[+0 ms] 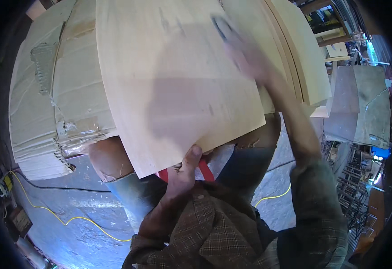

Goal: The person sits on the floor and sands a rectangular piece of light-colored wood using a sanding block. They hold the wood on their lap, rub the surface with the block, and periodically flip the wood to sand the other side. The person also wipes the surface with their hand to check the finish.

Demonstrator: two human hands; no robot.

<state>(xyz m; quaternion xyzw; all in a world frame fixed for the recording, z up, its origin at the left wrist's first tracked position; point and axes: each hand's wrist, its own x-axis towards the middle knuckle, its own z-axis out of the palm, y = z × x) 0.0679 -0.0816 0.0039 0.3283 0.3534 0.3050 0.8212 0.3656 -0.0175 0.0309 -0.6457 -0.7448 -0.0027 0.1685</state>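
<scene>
Far left we see a grey concrete floor point(70, 210) with a yellow cable point(65, 220) and a black cable point(48, 187) snaking across it, plus a small boxy device point(20, 220) near the rim. Above that, a torn cardboard sheet point(39, 112) lies under the work. Centre: a pale plywood panel point(173, 80), curved by the lens, resting over our knees in ripped jeans point(133, 188); its near edge sits just above our lap. Stacked boards point(303, 58) lie just right of it, and further right a grey slab point(362, 103), metal racks point(353, 175) and a cluttered shop wall. Left hand point(184, 172) comes up from the lower edge in a plaid sleeve point(205, 228), thumb on top of the panel's near edge, fingers under it: clamped on the panel. Something red point(205, 169) sits just beside that hand, mostly hidden, we can't tell what it is. Right hand point(245, 56) reaches out over the panel's far right area, arm extended, sleeve pushed up at the forearm. It's motion-blurred; it seems to press a dark-tipped thing point(220, 24) onto the wood, but we can't tell what it is or how tight the fingers close. A darker patch point(182, 107) on the panel's middle is shadow or stain, unclear. Panel's top edge is cut off by the frame.
</scene>
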